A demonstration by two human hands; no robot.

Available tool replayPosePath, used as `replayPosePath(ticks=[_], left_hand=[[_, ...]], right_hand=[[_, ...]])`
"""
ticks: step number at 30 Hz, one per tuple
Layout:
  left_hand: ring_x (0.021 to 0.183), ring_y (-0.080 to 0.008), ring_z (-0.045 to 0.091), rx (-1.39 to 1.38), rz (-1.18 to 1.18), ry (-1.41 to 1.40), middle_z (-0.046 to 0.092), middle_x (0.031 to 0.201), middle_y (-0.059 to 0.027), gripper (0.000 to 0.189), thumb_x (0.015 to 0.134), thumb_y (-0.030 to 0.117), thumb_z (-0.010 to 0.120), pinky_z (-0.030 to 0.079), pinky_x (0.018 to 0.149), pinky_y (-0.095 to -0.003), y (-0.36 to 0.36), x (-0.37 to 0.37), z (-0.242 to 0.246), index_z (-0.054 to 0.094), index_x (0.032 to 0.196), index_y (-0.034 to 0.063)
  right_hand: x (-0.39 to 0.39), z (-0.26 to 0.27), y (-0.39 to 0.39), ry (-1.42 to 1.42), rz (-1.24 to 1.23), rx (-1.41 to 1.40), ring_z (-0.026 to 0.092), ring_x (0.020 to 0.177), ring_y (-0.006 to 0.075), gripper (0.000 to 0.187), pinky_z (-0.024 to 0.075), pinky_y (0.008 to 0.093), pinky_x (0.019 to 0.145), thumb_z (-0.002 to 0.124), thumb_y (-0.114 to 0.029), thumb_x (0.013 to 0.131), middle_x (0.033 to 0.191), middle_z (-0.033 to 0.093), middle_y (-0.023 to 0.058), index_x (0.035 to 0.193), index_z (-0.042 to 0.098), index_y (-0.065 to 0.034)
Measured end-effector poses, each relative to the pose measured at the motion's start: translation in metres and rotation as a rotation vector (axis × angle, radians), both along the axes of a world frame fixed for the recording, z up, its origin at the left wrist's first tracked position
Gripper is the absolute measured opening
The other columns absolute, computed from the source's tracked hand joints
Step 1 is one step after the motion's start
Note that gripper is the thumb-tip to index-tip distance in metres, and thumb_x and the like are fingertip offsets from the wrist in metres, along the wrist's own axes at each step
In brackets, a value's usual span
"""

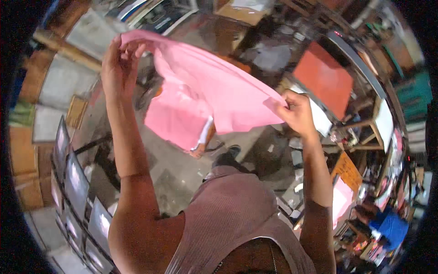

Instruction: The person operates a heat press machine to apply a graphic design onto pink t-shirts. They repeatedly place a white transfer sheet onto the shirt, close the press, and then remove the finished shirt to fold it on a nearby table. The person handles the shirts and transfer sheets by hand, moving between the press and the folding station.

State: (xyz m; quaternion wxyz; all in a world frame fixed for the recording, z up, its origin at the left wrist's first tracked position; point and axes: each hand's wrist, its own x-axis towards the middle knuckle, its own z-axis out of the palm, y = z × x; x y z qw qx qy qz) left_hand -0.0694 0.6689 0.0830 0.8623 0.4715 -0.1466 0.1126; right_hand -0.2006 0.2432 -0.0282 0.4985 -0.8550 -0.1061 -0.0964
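Observation:
A sheet of pink cloth (pixel 236 92) hangs stretched between my two hands, its upper edge pulled into a long slope. My left hand (pixel 123 65) is raised at the upper left and grips one corner, the fingers partly curled. Lower, at the right, my right hand (pixel 297 111) pinches the other corner between thumb and fingers. Behind and below the cloth lies a flat pink piece (pixel 178 118) with a white edge on one side. The sheet hides part of it. A small brownish shape at its near corner is too blurred to name.
A rack of grey panels (pixel 77 181) stands at my left. To the right are a red-orange panel (pixel 325 78), an orange board (pixel 347 167) bearing writing, and more pink material (pixel 344 197). A person in a blue shirt (pixel 391 224) is at the lower right. Concrete floor (pixel 171 185) lies below.

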Motion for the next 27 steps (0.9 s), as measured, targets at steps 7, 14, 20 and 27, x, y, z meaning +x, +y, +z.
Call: replayPosePath(ticks=[7, 14, 20, 27], left_hand=[[0.101, -0.0236, 0.068, 0.128, -0.449, 0.051, 0.069, 0.114, -0.0088, 0.033, 0.101, 0.028, 0.065, 0.053, 0.099, -0.0469, -0.104, -0.031, -0.095, 0.062, 0.123, 0.0044], [0.08, -0.0216, 0.075, 0.332, -0.516, 0.364, 0.073, 0.098, -0.0115, 0.025, 0.105, 0.027, 0.06, 0.064, 0.066, -0.0354, -0.197, -0.09, -0.095, 0.061, 0.118, 0.0054], [0.073, -0.0264, 0.077, 0.312, -0.57, 0.423, 0.074, 0.097, -0.0211, 0.019, 0.105, 0.017, 0.057, 0.062, 0.052, -0.0308, -0.244, -0.06, -0.024, 0.061, 0.117, 0.0024], [0.105, -0.0266, 0.072, 0.439, -0.986, 0.426, 0.07, 0.121, -0.0272, 0.025, 0.108, 0.021, 0.048, 0.058, 0.077, -0.0284, -0.383, 0.071, -0.057, 0.063, 0.114, 0.0008]], right_hand=[[-0.164, 0.022, -0.155, -0.018, -0.331, -0.261, 0.065, 0.065, 0.0197, 0.014, 0.052, 0.0344, 0.062, 0.074, -0.014, 0.091, 0.08, 0.072, 0.0122, 0.097, 0.073, -0.0014], [-0.313, 0.028, -0.197, 0.168, -0.566, -0.049, 0.066, 0.064, 0.0164, 0.015, 0.0523, 0.0309, 0.06, 0.075, -0.012, 0.091, 0.072, 0.07, 0.0097, 0.097, 0.074, 0.0014], [-0.314, 0.111, -0.223, 0.187, -0.594, 0.168, 0.062, 0.056, 0.0058, 0.015, 0.0469, 0.023, 0.05, 0.075, -0.013, 0.095, 0.065, 0.066, 0.0006, 0.091, 0.072, 0.001], [-0.185, 0.077, -0.371, 0.263, -0.638, -0.027, 0.063, 0.058, 0.0107, 0.013, 0.051, 0.0263, 0.052, 0.068, -0.005, 0.096, 0.077, 0.07, 0.0057, 0.107, 0.071, 0.0028]])
